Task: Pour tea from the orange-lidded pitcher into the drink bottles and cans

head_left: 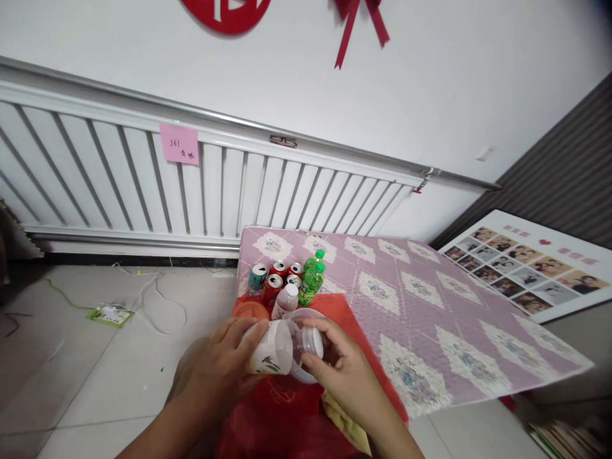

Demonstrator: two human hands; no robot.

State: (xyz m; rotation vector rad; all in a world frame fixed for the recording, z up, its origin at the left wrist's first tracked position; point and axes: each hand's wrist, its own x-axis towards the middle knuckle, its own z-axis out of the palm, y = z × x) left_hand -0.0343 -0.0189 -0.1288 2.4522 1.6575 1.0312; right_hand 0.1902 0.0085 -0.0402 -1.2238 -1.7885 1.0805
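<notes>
My left hand [217,373] is wrapped round a small white bottle [271,347] with a printed label, held on its side. My right hand [342,370] pinches the bottle's white cap [313,342] between thumb and fingers. Both are over a clear plastic cup or bowl [301,313] and a red cloth [287,408] at the near end of a low table. Just beyond stand a pink-white bottle [285,299], two green bottles [312,280], several red cans [273,285] and a teal can [257,276]. An orange lid [250,310] lies by them.
The low table [430,306] has a purple patterned cover and stretches right. A white radiator [143,185] with a pink note [178,144] lines the wall. A power strip [109,315] and cables lie on the tiled floor at left. A photo board [526,268] leans at right.
</notes>
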